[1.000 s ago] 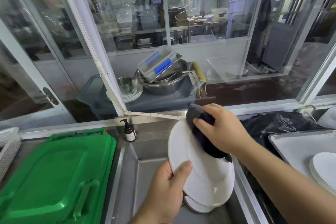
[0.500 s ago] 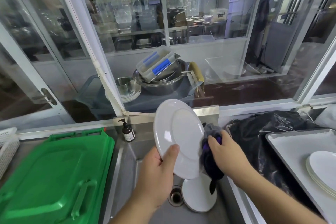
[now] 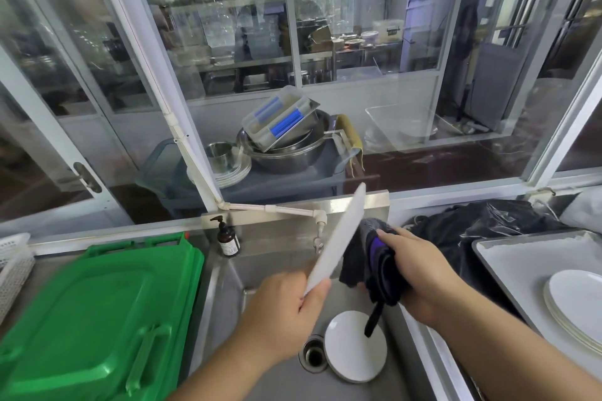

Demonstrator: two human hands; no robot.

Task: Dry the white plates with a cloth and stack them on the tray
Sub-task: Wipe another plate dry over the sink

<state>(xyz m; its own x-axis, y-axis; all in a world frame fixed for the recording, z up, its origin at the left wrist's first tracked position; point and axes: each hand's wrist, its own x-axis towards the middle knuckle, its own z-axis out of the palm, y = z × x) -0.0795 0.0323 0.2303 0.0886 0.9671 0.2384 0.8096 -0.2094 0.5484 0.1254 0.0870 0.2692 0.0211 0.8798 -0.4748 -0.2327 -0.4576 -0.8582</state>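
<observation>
Above the sink (image 3: 277, 273), the left hand (image 3: 280, 319) pinches the lower rim of a white plate (image 3: 338, 244), thumb on one face and fingers behind, so the plate stands tilted and nearly edge-on to the camera. Just right of it the right hand (image 3: 420, 273) grips a bunched dark cloth (image 3: 371, 267), fingers curled round it, the cloth pressed against the plate's far face; a strap of it dangles down toward the sink. Down in the sink a second plate (image 3: 355, 345) lies flat, touching the drain (image 3: 314, 356). Right of the sink sits a tray (image 3: 508, 257) with a stack of plates (image 3: 576, 303) on it, and a black bag (image 3: 482, 225) is heaped between tray and sink. Left of the sink lies a green lid (image 3: 97, 309), with a white basket (image 3: 13, 257) beyond it. At the sink's back rim stand a pump bottle (image 3: 228, 239) and a tap (image 3: 321, 226), the plate's top edge just beside the tap.
</observation>
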